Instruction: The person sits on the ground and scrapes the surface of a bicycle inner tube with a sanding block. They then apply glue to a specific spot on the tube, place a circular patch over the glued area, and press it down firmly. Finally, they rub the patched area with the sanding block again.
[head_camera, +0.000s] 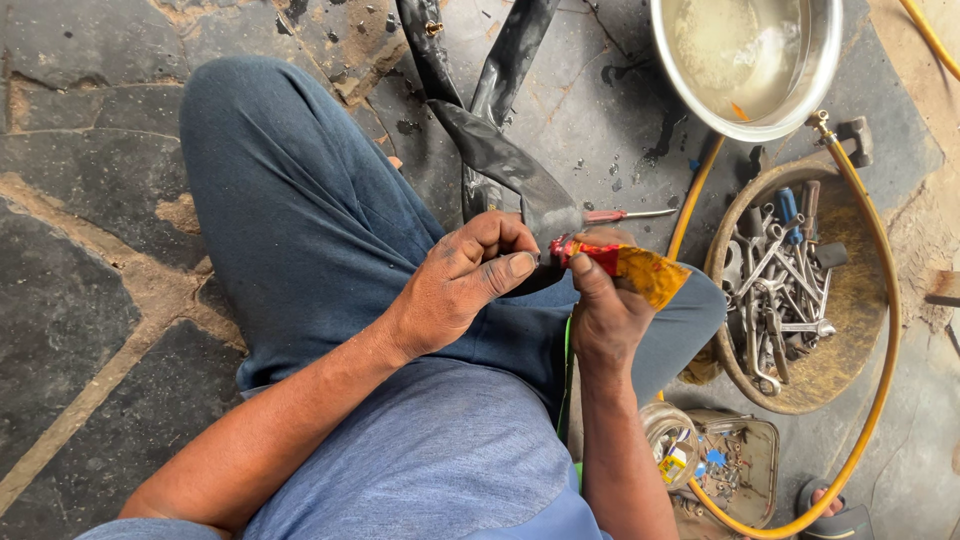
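Left hand gripping black inner tube, right hand squeezing red-yellow tube, beyond right hand: steel bowl of cloudy water, round tray of wrenches, 1 jar near right forearm.

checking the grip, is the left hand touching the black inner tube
Touching: the head view shows the left hand with fingers closed around the black inner tube.

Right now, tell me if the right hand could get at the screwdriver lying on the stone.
Probably yes. The screwdriver lies in the open just beyond the right hand, with nothing over it, but that hand already holds a red and yellow tube, so it is not free.
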